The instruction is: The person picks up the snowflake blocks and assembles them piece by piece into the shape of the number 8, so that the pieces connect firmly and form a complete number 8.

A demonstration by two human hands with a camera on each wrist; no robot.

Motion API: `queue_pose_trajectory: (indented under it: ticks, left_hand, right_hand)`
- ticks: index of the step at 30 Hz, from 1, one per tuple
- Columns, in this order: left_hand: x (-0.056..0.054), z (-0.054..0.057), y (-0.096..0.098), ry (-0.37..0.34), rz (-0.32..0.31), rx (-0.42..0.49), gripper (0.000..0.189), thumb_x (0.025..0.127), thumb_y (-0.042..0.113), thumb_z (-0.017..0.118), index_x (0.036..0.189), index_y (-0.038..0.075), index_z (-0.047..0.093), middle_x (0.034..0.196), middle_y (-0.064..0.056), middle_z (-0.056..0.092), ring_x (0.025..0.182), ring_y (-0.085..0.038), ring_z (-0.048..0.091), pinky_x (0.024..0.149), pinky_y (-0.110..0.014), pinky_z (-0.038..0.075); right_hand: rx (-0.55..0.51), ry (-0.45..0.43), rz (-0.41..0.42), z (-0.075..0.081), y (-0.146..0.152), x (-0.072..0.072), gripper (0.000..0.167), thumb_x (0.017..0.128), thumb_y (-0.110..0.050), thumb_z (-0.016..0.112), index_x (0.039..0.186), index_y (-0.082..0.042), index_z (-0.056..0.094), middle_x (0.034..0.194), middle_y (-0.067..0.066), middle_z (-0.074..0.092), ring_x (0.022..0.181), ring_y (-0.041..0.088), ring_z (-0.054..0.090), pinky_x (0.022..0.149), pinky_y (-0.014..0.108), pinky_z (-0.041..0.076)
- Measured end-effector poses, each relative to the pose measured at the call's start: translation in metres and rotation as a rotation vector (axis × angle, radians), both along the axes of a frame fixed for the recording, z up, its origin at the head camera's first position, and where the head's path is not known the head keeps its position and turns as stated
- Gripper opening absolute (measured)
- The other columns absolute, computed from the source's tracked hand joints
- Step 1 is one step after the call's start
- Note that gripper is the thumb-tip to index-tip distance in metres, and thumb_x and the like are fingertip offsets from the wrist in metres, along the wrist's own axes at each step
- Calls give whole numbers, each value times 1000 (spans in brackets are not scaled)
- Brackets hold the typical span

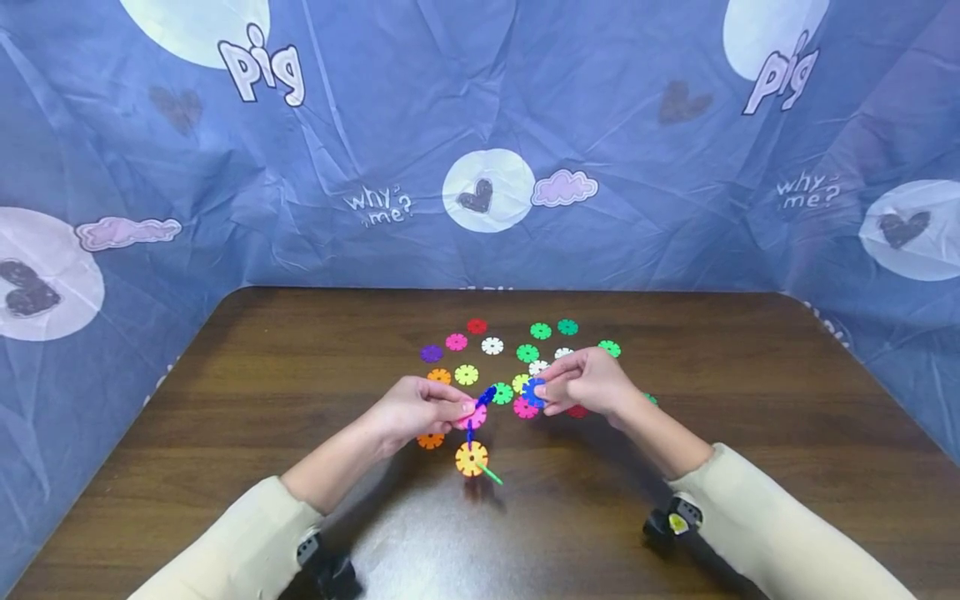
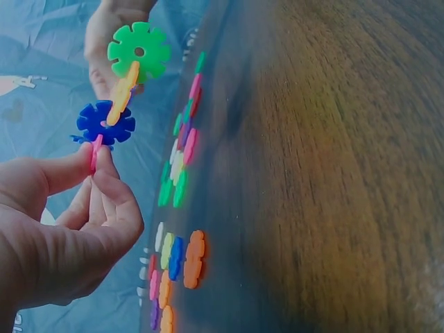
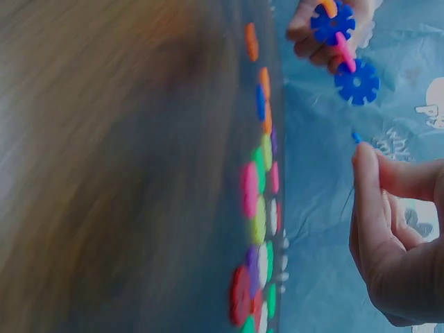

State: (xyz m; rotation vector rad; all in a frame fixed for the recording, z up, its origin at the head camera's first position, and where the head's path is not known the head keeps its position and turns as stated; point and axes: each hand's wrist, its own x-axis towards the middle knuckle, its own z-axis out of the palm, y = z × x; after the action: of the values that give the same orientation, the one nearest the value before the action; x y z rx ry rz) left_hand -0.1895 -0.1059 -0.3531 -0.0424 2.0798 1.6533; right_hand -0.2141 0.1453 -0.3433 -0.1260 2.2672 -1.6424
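Two sets of fingers were clamped, each on a slotted disc. The left hand [image 1: 411, 418] pinched a pink disc [image 1: 474, 417] between thumb and fingertips; the right hand [image 1: 591, 385] pinched a loose blue disc [image 1: 532, 392] the same way, gripping it near its edge. That blue disc was near the pink one but apart from the chain.

Joined to the pink disc were two dark blue ones: an upper dark blue disc [image 1: 487, 397], angled toward the right hand, and a lower dark blue disc [image 1: 470, 432]. From the lower one hung a yellow-orange disc [image 1: 472, 459], with a green end disc [image 2: 154, 50] slotted into it, all held clear of the tabletop [image 1: 712, 358].

The likeliest trouble was at these joints. Only the pink disc was gripped, so a push on the upper dark blue disc could have twisted the chain or popped a slot loose, dropping the hanging discs. The loose disc, held by a small area, might have swivelled or slipped if its slot met the other off line.

Farther out, more discs lay scattered on the tabletop, among them a flat green disc [image 1: 502, 393], a purple disc [image 1: 431, 353] and an orange disc [image 1: 431, 440] near the left hand; a dropped piece could have been lost among them. A printed blue cloth [image 1: 630, 233] rose behind.
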Motion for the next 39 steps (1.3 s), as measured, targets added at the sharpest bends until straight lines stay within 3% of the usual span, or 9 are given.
queue_pose_trajectory:
  ticks: [11, 16, 24, 29, 33, 39]
  left_hand:
    - [1, 3, 1, 5, -19, -15, 24, 87, 13, 70, 107, 0, 71, 78, 4, 73, 66, -9, 57, 61, -17, 48]
    - [1, 2, 2, 26, -32, -34, 24, 86, 13, 71, 106, 0, 72, 76, 4, 73, 64, -9, 57, 61, -17, 47]
    - [3, -1, 8, 159, -77, -76, 20, 83, 7, 72, 98, -7, 73, 74, -5, 75, 62, -4, 65, 65, -24, 52]
    - [5, 2, 10, 149, -54, -87, 18, 83, 6, 73, 96, -7, 73, 76, -9, 75, 63, -4, 65, 71, -27, 56]
    - [6, 3, 10, 152, -41, -106, 18, 82, 6, 73, 95, -6, 74, 78, -10, 76, 64, -5, 65, 64, -26, 53]
    - [4, 2, 7, 131, 28, -33, 21, 83, 6, 72, 100, -6, 72, 77, -5, 76, 61, -4, 63, 59, -21, 50]
  right_hand:
    - [-48, -55, 31, 8, -22, -2, 30, 82, -5, 73, 106, 12, 66, 80, 9, 75, 70, 26, 74, 75, 42, 60]
    - [-36, -52, 59, 7, -23, -3, 29, 83, -7, 73, 106, 11, 68, 82, 9, 76, 67, 24, 73, 74, 41, 60]
    - [-49, -60, 109, 5, -24, 2, 28, 82, 0, 71, 104, 17, 66, 80, 11, 75, 57, 12, 69, 65, 35, 60]
    - [-56, -62, 94, 3, -28, 5, 27, 82, 2, 70, 103, 18, 65, 83, 14, 75, 55, 12, 68, 61, 32, 60]
    - [-57, -62, 69, 1, -31, 7, 26, 81, 2, 71, 102, 16, 66, 84, 15, 75, 57, 14, 69, 63, 34, 60]
    - [-148, -70, -8, 1, -33, 5, 32, 85, -3, 70, 111, 14, 64, 90, 12, 76, 64, 15, 71, 72, 36, 61]
